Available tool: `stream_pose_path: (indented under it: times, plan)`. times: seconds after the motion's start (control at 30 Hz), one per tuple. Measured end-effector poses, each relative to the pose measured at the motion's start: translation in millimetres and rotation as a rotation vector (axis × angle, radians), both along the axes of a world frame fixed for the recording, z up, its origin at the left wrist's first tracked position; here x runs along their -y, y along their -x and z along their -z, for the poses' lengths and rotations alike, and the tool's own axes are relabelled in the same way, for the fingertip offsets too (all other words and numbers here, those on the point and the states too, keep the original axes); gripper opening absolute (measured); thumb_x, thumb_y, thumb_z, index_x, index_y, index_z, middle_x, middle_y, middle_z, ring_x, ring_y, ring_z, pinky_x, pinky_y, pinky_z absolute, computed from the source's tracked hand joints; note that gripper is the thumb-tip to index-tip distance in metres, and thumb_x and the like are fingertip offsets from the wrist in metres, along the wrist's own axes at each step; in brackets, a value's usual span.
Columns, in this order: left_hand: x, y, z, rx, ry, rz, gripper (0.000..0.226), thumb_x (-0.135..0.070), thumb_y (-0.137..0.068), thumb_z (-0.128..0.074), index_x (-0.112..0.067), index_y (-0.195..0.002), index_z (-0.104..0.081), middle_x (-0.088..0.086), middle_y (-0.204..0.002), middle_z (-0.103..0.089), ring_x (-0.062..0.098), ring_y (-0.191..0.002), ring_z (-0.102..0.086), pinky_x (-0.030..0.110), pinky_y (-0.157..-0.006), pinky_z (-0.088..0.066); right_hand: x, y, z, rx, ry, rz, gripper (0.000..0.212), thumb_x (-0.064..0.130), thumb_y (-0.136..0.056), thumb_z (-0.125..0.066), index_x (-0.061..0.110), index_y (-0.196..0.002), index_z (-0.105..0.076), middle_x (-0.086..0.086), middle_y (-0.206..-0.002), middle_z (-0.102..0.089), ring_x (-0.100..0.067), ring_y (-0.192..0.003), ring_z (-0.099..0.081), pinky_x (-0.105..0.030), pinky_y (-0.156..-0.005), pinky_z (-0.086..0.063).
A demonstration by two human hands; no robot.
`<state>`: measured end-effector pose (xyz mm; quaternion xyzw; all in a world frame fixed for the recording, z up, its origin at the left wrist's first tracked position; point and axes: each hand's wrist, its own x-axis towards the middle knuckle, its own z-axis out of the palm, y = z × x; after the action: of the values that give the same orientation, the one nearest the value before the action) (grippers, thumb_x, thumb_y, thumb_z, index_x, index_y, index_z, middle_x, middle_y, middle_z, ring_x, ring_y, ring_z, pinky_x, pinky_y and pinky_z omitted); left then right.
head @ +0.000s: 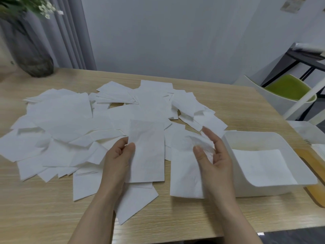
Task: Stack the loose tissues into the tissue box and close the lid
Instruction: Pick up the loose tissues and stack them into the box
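Several loose white tissues (pixel 66 120) lie scattered across the wooden table (pixel 44 208). My left hand (pixel 117 159) pinches the left edge of a folded rectangular tissue (pixel 147 152), lifted slightly above the pile. My right hand (pixel 214 159) holds the upper corner of another tissue (pixel 186 173) between thumb and fingers; the sheet is blurred there. To the right stands the open white tissue box (pixel 232 143), with a stack of white tissues (pixel 263 166) inside. A wooden lid (pixel 314 189) lies partly under the box at the right edge.
A dark glass vase (pixel 33 55) with white flowers stands at the table's far left corner. A white chair with a green seat (pixel 288 88) stands beyond the right edge. Another white container (pixel 306 131) sits behind the box.
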<state>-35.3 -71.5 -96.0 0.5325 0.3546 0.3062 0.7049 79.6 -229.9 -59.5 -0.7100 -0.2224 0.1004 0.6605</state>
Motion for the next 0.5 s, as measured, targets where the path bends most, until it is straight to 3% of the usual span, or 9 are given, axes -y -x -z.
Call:
stream_pose_path:
  times: [0.1, 0.2, 0.23, 0.3, 0.37, 0.43, 0.5]
  plan:
    - [2, -2, -1, 0.021, 0.007, 0.033, 0.037, -0.007, -0.098, -0.050, -0.030, -0.085, -0.075, 0.001, -0.090, -0.076, 0.016, -0.080, -0.070, 0.033, -0.073, -0.053, -8, 0, 3, -0.027, -0.014, -0.033, 0.065, 0.007, -0.091, -0.062, 0.048, -0.137, -0.041, 0.028, -0.144, -0.041, 0.016, -0.127, -0.038, -0.014, -0.104, -0.034]
    - [3, -3, 1, 0.020, 0.009, 0.056, 0.033, -0.008, -0.098, -0.051, -0.028, -0.087, -0.075, 0.002, -0.090, -0.076, 0.017, -0.080, -0.070, 0.030, -0.071, -0.053, -16, 1, 10, -0.089, 0.001, -0.073, 0.073, 0.013, -0.089, -0.067, 0.060, -0.135, -0.036, 0.013, -0.145, -0.047, -0.004, -0.130, -0.047, -0.033, -0.106, -0.043]
    - [3, -3, 1, 0.023, 0.017, 0.060, 0.030, -0.008, -0.099, -0.051, -0.026, -0.091, -0.074, 0.004, -0.092, -0.076, 0.018, -0.082, -0.070, 0.032, -0.072, -0.053, -18, 2, 11, -0.105, 0.019, -0.081, 0.074, 0.016, -0.088, -0.068, 0.062, -0.135, -0.034, 0.011, -0.144, -0.047, 0.000, -0.129, -0.046, -0.036, -0.106, -0.043]
    - [2, -2, 3, 0.031, 0.038, 0.061, 0.025, -0.009, -0.099, -0.051, -0.022, -0.097, -0.072, 0.006, -0.095, -0.076, 0.021, -0.084, -0.071, 0.037, -0.077, -0.053, -21, 3, 12, -0.150, 0.025, -0.094, 0.074, 0.013, -0.090, -0.067, 0.056, -0.139, -0.031, 0.015, -0.135, -0.051, 0.024, -0.111, -0.045, -0.017, -0.095, -0.046]
    - [2, -2, 4, 0.041, 0.058, 0.063, 0.023, -0.009, -0.099, -0.051, -0.020, -0.099, -0.071, 0.007, -0.096, -0.076, 0.022, -0.085, -0.071, 0.039, -0.080, -0.053, -22, 3, 15, -0.186, 0.012, -0.095, 0.070, 0.007, -0.091, -0.063, 0.049, -0.139, -0.033, 0.022, -0.120, -0.052, 0.031, -0.093, -0.049, -0.003, -0.074, -0.045]
    - [1, -2, 4, 0.048, 0.070, 0.064, 0.022, -0.009, -0.099, -0.050, -0.018, -0.101, -0.070, 0.008, -0.095, -0.076, 0.022, -0.084, -0.071, 0.039, -0.079, -0.053, -23, 4, 16, -0.177, 0.032, -0.096, 0.065, 0.006, -0.092, -0.061, 0.051, -0.132, -0.037, 0.023, -0.124, -0.052, 0.030, -0.100, -0.046, -0.007, -0.083, -0.045]
    - [1, -3, 5, 0.054, 0.076, 0.067, 0.021, -0.008, -0.099, -0.049, -0.016, -0.103, -0.069, 0.007, -0.094, -0.076, 0.021, -0.082, -0.071, 0.035, -0.075, -0.054, -25, 6, 16, -0.163, 0.048, -0.076, 0.061, 0.006, -0.092, -0.060, 0.051, -0.131, -0.043, 0.016, -0.134, -0.052, 0.022, -0.114, -0.043, -0.023, -0.103, -0.043]
